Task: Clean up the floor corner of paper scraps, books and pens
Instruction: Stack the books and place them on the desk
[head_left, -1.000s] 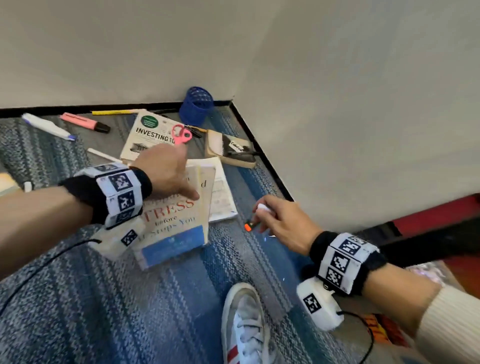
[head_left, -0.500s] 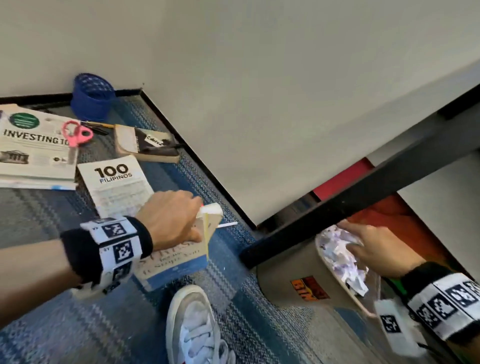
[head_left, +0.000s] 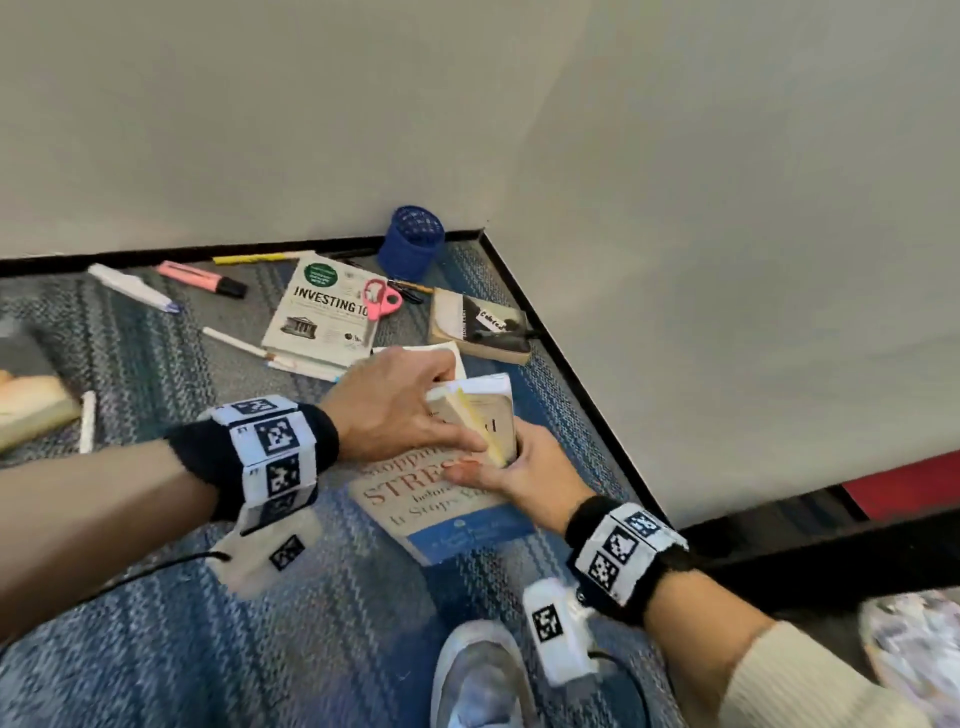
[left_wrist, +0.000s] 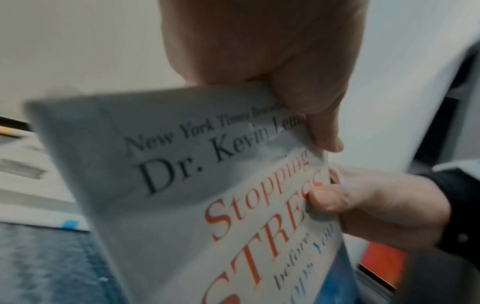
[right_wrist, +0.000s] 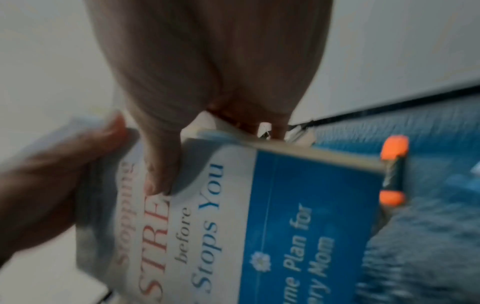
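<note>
Hands (head_left: 395, 410) (head_left: 524, 473) clamped round stress book (head_left: 441, 514).

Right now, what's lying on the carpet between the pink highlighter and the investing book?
Only bare carpet lies between the highlighter and the investing book. The head view shows this; a white pen sits nearer the camera, below that stretch.
</note>
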